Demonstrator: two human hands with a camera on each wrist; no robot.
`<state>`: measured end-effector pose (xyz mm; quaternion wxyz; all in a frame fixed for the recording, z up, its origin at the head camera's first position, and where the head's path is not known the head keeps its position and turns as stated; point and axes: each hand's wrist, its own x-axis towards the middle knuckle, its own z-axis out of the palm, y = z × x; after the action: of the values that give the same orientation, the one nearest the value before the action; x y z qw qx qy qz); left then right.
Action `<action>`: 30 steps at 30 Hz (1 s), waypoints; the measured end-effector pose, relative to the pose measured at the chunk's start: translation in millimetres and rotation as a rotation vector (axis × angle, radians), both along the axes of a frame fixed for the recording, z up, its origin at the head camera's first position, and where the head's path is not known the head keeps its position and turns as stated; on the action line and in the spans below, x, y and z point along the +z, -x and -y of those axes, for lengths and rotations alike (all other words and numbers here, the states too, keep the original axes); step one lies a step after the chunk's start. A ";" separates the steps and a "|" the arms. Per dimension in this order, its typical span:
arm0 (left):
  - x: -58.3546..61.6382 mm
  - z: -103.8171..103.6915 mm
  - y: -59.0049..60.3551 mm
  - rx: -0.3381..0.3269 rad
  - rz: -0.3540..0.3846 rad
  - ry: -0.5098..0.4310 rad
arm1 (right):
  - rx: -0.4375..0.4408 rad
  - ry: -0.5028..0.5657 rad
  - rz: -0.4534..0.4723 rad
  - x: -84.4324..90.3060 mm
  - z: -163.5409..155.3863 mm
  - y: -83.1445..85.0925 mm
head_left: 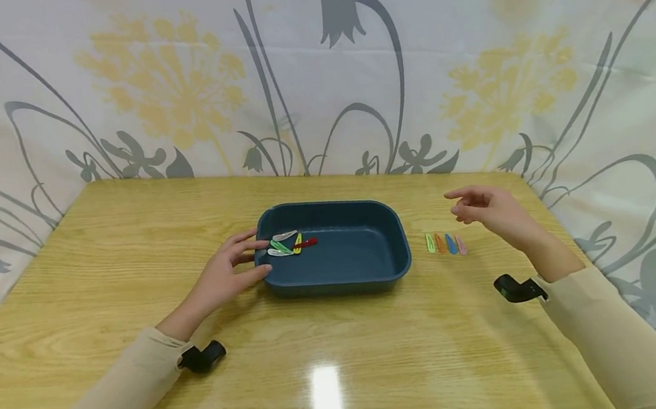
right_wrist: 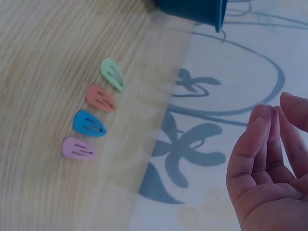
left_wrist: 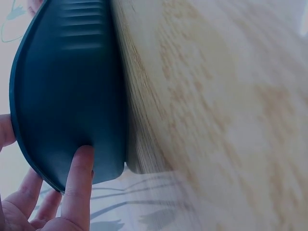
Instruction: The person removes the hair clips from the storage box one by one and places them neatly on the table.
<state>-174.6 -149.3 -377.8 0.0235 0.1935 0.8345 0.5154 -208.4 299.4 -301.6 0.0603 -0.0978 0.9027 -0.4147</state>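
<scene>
A dark blue rectangular plastic bin (head_left: 343,287) stands on the table. My left hand (head_left: 229,270) holds its left end, thumb (left_wrist: 79,183) against the outer wall and a fingertip at the rim. Several snap hair clips lie inside near that end, among them a red one (head_left: 306,243) and a yellow one (head_left: 297,243). Right of the bin, a row holds a light green clip (right_wrist: 113,74), an orange clip (right_wrist: 100,97), a blue clip (right_wrist: 89,123) and a pink clip (right_wrist: 78,148). My right hand (head_left: 489,210) hovers beyond this row, fingers loosely bent, nothing visible between them.
The wood-grain table (head_left: 128,267) reaches back to a flower-printed cloth (head_left: 300,66), which also hangs along both sides. Black wrist-worn devices sit at the left cuff (head_left: 202,358) and the right cuff (head_left: 518,289). Light glares off the table's front.
</scene>
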 end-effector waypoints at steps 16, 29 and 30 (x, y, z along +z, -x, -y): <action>0.5 0.6 -0.7 -0.003 0.007 -0.020 | 0.078 0.058 -0.012 16.2 37.9 8.1; -0.3 -0.8 0.4 -0.003 0.016 -0.027 | 0.131 0.092 0.002 22.1 68.3 17.4; -0.3 -0.1 0.2 -0.002 0.016 -0.030 | 0.139 0.094 0.002 22.6 71.7 18.4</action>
<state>-174.8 -149.1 -378.1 0.0277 0.1908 0.8263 0.5292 -226.8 227.7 -279.0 0.0850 -0.1625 0.8732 -0.4515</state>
